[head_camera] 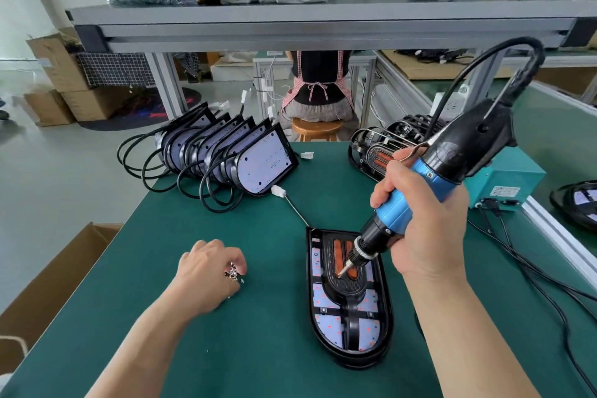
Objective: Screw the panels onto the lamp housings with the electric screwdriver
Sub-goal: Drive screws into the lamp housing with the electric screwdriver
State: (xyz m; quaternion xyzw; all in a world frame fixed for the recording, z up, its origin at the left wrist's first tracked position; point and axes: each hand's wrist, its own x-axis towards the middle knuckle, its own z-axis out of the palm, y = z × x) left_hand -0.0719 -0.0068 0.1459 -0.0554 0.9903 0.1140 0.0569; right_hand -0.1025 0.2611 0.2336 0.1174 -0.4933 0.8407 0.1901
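A black lamp housing [350, 342] lies flat on the green table [258, 349], its black panel with two orange strips set over the white LED board. My right hand [426, 223] grips the blue and black electric screwdriver [420, 194], tilted so its bit hangs over the orange strips near the panel's upper part. My left hand [210, 275] rests on the table to the left of the housing, its fingers curled round several small screws [233, 275].
Several housings with bare LED boards [226, 152] stand in a row at the table's back left, cables looping off the edge. More lamps [384, 145] and a teal power box [507, 181] sit back right. Cardboard box [42, 284] left. A person sits beyond the bench.
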